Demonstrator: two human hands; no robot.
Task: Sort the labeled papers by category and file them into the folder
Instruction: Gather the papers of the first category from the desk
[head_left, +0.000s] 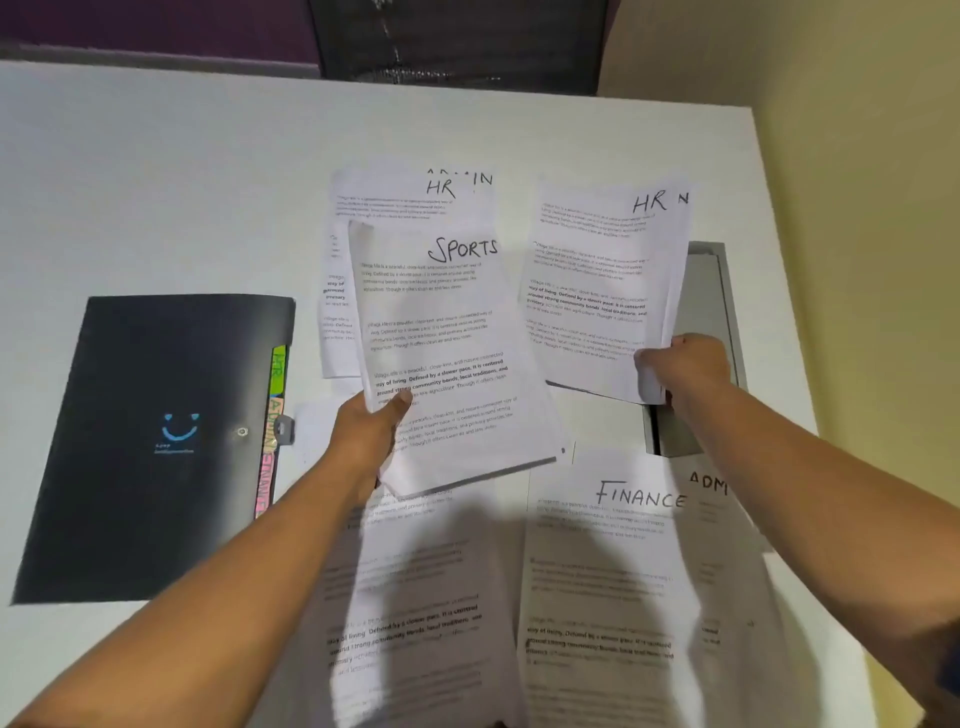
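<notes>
Papers: white printed sheets, each with a category handwritten at the top. The SPORTS sheet (441, 332) is lifted over mid-desk, an HR sheet (592, 291) is up just right of it, and a FINANCE sheet (608, 571) lies flat nearer you.
Left hand: your left hand (371, 431) pinches the SPORTS sheet's lower left edge, thumb on top.
Right hand: your right hand (685, 366) has its fingers curled round the HR sheet's lower right corner.
Folder: the black folder (156, 441) lies closed on the desk (156, 182), left of the papers. Coloured tabs (274, 415) poke out of its right edge.
</notes>
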